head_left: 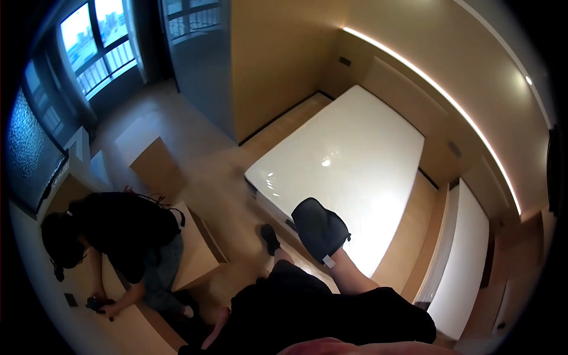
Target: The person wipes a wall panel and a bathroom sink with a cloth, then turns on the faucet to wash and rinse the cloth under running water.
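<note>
Just below centre, right hand [319,228] is inside a dark mitt [326,236], probably shielding skin, against mattress [355,160]; finger spread can't be told. Left hand [219,324], bottom left of centre, grip unclear.

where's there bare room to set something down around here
The mattress top is bare between the dark cover and the lit wall. Floor is also free between the mattress and the brown box. It is crowded at lower left, where the other person bends among pale boards.
</note>
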Demonstrator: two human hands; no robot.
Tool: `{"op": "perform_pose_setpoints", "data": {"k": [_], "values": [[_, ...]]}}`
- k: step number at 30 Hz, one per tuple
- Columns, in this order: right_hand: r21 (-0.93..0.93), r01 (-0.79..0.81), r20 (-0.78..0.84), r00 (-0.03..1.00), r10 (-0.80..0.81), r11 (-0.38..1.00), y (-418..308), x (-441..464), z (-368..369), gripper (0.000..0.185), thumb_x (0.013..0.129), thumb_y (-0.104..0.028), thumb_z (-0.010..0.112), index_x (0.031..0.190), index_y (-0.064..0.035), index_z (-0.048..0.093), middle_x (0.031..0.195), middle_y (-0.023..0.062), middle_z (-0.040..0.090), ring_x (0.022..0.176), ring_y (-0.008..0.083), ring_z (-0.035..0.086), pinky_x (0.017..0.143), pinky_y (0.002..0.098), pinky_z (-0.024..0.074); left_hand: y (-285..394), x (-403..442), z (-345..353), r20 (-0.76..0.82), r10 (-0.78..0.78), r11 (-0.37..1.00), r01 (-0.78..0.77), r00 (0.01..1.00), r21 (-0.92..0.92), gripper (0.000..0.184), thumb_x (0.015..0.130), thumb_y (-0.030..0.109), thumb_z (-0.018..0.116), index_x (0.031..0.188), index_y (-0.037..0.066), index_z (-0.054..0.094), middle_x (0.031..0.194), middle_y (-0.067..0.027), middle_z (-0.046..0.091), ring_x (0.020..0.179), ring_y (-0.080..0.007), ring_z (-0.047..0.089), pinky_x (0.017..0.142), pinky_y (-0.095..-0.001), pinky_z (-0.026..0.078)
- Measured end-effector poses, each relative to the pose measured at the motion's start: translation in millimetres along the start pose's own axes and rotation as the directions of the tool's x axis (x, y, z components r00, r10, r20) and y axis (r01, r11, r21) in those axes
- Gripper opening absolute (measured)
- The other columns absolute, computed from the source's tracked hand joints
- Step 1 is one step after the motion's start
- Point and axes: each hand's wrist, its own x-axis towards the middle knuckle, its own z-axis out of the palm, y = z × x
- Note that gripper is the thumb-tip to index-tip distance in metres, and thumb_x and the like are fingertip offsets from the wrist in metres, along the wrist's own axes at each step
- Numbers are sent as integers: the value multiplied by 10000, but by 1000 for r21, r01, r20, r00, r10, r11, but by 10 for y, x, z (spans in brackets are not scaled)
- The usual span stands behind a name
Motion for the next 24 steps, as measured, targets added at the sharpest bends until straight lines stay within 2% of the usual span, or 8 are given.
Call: {"op": "perform_pose_setpoints", "data": {"k": [1, 4, 6, 11, 16, 18, 21, 24], "values": [[-569, 145, 68, 989, -130, 809, -18, 224, 24, 337, 957, -149, 581, 1276, -43, 586, 1220, 129, 633, 1117, 273, 615, 947, 361, 506, -31, 31, -11, -7, -25, 1000, 25, 1000, -9, 147, 841, 149, 661, 797, 10, 645, 806, -190, 645, 765, -357, 630, 696, -449, 507], [-608, 335, -94, 870, -484, 720, 256, 836, 375, 245, 885, -160, 630, 1109, -64, 651, 1026, 130, 664, 932, 291, 648, 786, 416, 520, -45, 164, -152, -18, -13, 996, 11, 1000, -87, 167, 873, 132, 632, 773, -2, 636, 750, -178, 636, 751, -341, 632, 678, -455, 502], [-574, 313, -116, 884, -453, 757, 203, 1319, 480, 245, 879, -155, 629, 1105, -64, 648, 1030, 128, 664, 925, 293, 652, 764, 416, 525, -2, 363, -341, 198, -463, 628, 478, 864, -614, 171, 894, 101, 595, 762, -2, 627, 693, -146, 600, 707, -285, 624, 629, -415, 493], [-657, 343, -34, 876, -481, 671, 221, 2718, 654, 162, 887, -154, 608, 1025, -78, 647, 883, 96, 653, 763, 281, 646, 616, 412, 517, 15, 1156, -879, 78, -615, 704, 591, 785, -393, 177, 901, 98, 570, 767, -5, 624, 683, -124, 582, 690, -252, 610, 613, -391, 481], [-420, 388, -93, 881, -464, 820, 405, 4017, 710, 79, 891, -149, 602, 940, -100, 641, 796, 94, 617, 724, 298, 598, 601, 434, 481, 52, 2244, -1379, -261, -423, 891, 451, 868, 57, 186, 908, 95, 546, 773, -8, 622, 673, -102, 565, 674, -218, 596, 596, -366, 470], [-220, 366, -43, 922, -384, 904, 534, 4322, 809, 63, 879, -133, 614, 925, -103, 646, 807, 91, 624, 734, 304, 600, 630, 428, 487, 134, 2664, -1808, 49, -718, 457, 524, 694, -719, 202, 913, 122, 527, 918, -32, 657, 727, -91, 582, 699, -191, 596, 602, -328, 466], [-57, 392, -31, 918, -395, 918, 904, 4667, 1045, 189, 883, -146, 637, 1059, -80, 643, 1012, 113, 664, 917, 289, 631, 805, 377, 517, 165, 3267, -2073, -34, -744, 388, 391, 667, -835, 376, 929, 179, 571, 1230, -45, 607, 844, -91, 647, 754, -202, 631, 658, -328, 502], [111, 266, 42, 962, -271, 958, 1047, 4968, 1099, 275, 899, -168, 637, 1155, -66, 620, 1150, 124, 653, 1038, 271, 624, 913, 346, 504, 105, 3760, -2309, 85, -764, 167, 323, 640, -932, 370, 940, 200, 571, 1212, -47, 610, 863, -92, 658, 751, -207, 632, 666, -339, 509]]}}
